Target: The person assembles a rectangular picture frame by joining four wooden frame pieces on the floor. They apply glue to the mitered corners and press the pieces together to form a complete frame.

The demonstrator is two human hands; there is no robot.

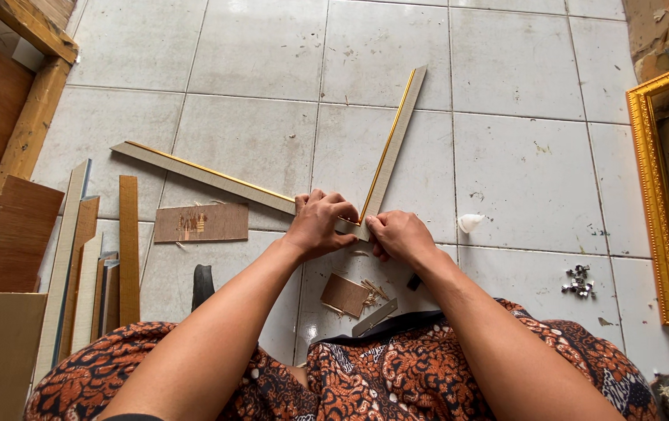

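Two grey frame mouldings with a gold inner edge lie on the white tiled floor and meet in a corner in front of me. The left moulding (202,173) runs up to the left, the right moulding (393,144) runs up to the right. My left hand (317,224) presses down on the end of the left moulding at the corner. My right hand (398,234) grips the end of the right moulding, fingers curled at the joint. The joint itself is partly hidden by my fingers.
A flat brown board (202,223) lies left of my hands. Several wood strips (93,265) and panels stand at the left. A small brown block (344,295), a white blob (470,223), metal clips (579,281) and a gold frame (658,195) lie around.
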